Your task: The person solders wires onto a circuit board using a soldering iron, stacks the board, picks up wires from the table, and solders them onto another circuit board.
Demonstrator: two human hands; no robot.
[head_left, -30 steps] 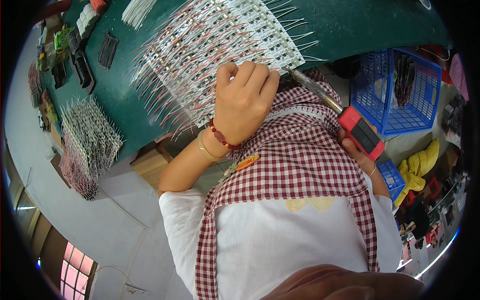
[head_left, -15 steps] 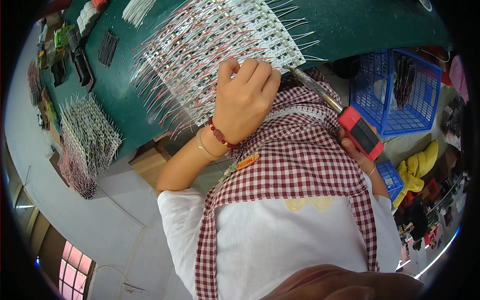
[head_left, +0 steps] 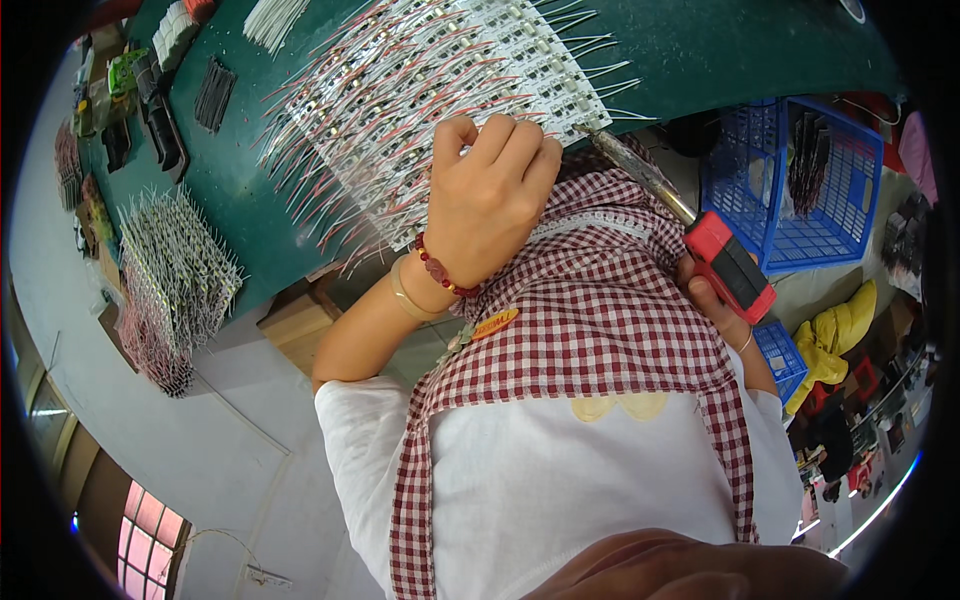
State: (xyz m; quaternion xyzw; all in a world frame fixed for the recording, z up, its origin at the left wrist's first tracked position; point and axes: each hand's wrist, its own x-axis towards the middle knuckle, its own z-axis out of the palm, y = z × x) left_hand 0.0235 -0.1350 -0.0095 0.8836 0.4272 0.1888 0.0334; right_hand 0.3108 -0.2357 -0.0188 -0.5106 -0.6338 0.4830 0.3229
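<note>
A white panel of small circuit boards (head_left: 545,75), bristling with thin red and white wires (head_left: 420,105), lies on the green tabletop at its near edge. My left hand (head_left: 490,195) rests over the panel's near part, its fingers curled closed. Whatever they pinch is hidden beneath them. On the right, my right hand (head_left: 708,300) grips a soldering iron (head_left: 737,265) by its red and black handle, partly hidden behind it. The iron's metal shaft slants up and left, its tip by the panel's near right corner. Whether the tip touches the panel I cannot tell.
A stack of wired boards (head_left: 180,270) hangs over the left table edge. Dark wires (head_left: 215,95) and white wires (head_left: 272,22) lie on the green table (head_left: 720,50). A blue crate (head_left: 820,250) stands at the right, with yellow cloth (head_left: 835,335) below it.
The soldering iron and my right hand have shifted slightly to the right, and the tip has moved away from my left fingers. My left hand has barely moved.
</note>
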